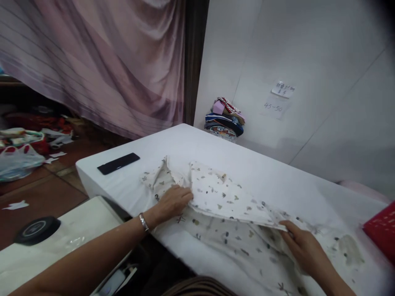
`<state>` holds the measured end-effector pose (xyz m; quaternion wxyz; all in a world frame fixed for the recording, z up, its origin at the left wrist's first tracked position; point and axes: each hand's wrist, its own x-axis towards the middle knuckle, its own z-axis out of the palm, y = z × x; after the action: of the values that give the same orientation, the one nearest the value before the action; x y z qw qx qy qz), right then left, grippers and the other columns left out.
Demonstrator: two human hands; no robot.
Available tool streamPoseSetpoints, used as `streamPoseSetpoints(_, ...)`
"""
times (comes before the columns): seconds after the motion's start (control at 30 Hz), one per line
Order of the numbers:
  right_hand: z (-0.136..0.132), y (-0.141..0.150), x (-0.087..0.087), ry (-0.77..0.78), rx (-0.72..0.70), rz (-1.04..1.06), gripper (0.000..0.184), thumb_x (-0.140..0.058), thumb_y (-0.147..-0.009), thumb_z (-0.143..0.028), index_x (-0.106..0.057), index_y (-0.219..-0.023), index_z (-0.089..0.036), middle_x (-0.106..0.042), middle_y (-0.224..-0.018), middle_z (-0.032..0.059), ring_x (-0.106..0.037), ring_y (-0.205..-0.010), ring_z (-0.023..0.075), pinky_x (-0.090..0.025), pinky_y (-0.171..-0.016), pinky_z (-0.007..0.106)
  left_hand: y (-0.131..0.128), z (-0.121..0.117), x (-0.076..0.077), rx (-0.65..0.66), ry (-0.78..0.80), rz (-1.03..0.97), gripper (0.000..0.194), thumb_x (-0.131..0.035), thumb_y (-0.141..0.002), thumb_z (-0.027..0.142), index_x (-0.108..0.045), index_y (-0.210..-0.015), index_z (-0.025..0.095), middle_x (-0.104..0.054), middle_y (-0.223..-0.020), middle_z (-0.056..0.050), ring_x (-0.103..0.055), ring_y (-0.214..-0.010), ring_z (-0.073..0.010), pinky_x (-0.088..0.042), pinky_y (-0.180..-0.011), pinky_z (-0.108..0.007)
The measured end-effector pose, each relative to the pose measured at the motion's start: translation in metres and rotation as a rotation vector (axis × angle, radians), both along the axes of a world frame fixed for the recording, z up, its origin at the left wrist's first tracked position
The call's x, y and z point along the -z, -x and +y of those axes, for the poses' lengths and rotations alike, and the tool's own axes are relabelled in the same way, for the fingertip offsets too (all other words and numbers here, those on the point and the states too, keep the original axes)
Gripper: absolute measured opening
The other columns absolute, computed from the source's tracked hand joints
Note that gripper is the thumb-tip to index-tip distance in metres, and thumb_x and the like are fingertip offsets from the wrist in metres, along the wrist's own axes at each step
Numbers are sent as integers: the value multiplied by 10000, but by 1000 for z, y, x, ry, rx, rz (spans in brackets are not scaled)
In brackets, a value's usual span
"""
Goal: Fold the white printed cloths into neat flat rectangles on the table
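Observation:
A white printed cloth [216, 191] with small green and dark motifs lies spread over the white table, partly doubled over itself. My left hand [175, 200], with a silver bracelet at the wrist, is closed on the fabric near its crumpled left end. Farther right, my right hand [298, 240] pinches an edge of the same cloth between thumb and fingers. Between the two hands that edge runs nearly straight and looks taut. The lower part of the cloth [247, 246] hangs toward me over the near side of the table. What kind of textile it is, I cannot tell.
A black phone [119, 163] lies on the white table [173, 139] at the far left. Folded fabrics [224, 119] are stacked against the wall. A red object [382, 230] stands at the right. A cream surface [83, 230] with a round black item [37, 230] is at lower left.

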<state>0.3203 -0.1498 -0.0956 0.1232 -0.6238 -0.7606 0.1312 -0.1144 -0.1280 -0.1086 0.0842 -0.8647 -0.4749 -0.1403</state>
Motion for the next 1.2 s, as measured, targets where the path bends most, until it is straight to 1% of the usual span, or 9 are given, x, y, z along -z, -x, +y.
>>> streamPoseSetpoints(0.13, -14, 3, 22, 41, -66, 3, 342, -327, -869, -460, -572, -981, -248, -664, -651, 14, -624, -618, 208, -428, -568, 274, 10, -36, 36, 67, 136, -82, 204, -440, -814, 102, -585, -921, 198, -615, -949, -61, -542, -841, -175, -360, -769, -311)
streamPoseSetpoints(0.23, -18, 4, 27, 35, -58, 21, 353, -339, -855, -470, -571, -996, -245, -657, -618, 11, -623, -596, 213, -429, -552, 278, 19, -50, 26, 86, 325, -250, 189, -513, -825, 280, -589, -988, 223, -623, -1009, -51, -555, -896, -175, -380, -796, -287)
streamPoseSetpoints(0.33, -18, 2, 29, 42, -54, 44, 351, -355, -850, -475, -573, -1011, -251, -660, -621, 1, -624, -590, 204, -436, -552, 270, 19, -51, 0, -113, 509, -426, 211, -502, -819, 385, -623, -874, 221, -642, -814, -16, -557, -726, -144, -393, -678, -241)
streamPoseSetpoints(0.4, -18, 1, 31, 38, -50, 51, 345, -369, -843, -472, -576, -1012, -255, -665, -628, -1, -627, -593, 202, -440, -553, 265, 14, -46, -14, -264, 507, -489, 218, -467, -823, 359, -629, -809, 214, -637, -756, -9, -544, -675, -136, -381, -636, -232)
streamPoseSetpoints(0.5, -19, 0, 33, 30, -58, 61, 342, -380, -842, -470, -582, -1016, -254, -669, -640, 2, -627, -598, 202, -441, -552, 261, 2, -36, -23, -327, 448, -452, 176, -485, -779, 296, -634, -822, 211, -653, -829, -14, -561, -722, -145, -377, -644, -234)
streamPoseSetpoints(0.73, -23, 4, 34, 87, -71, 64, 363, -345, -866, -477, -568, -1041, -250, -660, -656, 10, -615, -617, 203, -438, -582, 270, -24, -17, -11, -516, 500, -228, 141, -508, -735, 290, -580, -682, 181, -652, -740, -54, -581, -682, -191, -322, -552, -249)
streamPoseSetpoints(0.9, -23, 7, 31, 72, -69, 87, 369, -351, -851, -486, -575, -1025, -250, -658, -633, 14, -614, -596, 210, -438, -563, 268, -19, -7, -2, -529, 381, -374, 61, -512, -722, 236, -541, -704, 186, -618, -705, -25, -551, -649, -164, -303, -538, -246)
streamPoseSetpoints(1.03, -23, 8, 30, 77, -85, 81, 362, -352, -840, -483, -580, -1003, -254, -656, -616, 11, -614, -576, 211, -442, -543, 265, 8, -23, -7, -640, 272, -578, 80, -478, -749, 267, -496, -709, 201, -539, -615, 28, -504, -602, -139, -314, -554, -242)
streamPoseSetpoints(1.2, -22, 9, 35, 80, -98, 102, 352, -377, -822, -493, -586, -993, -266, -698, -720, 18, -648, -656, 215, -469, -585, 267, 25, -68, -2, -781, 452, -690, 173, -514, -686, 266, -400, -578, 193, -434, -494, 53, -436, -518, -117, -284, -503, -229)
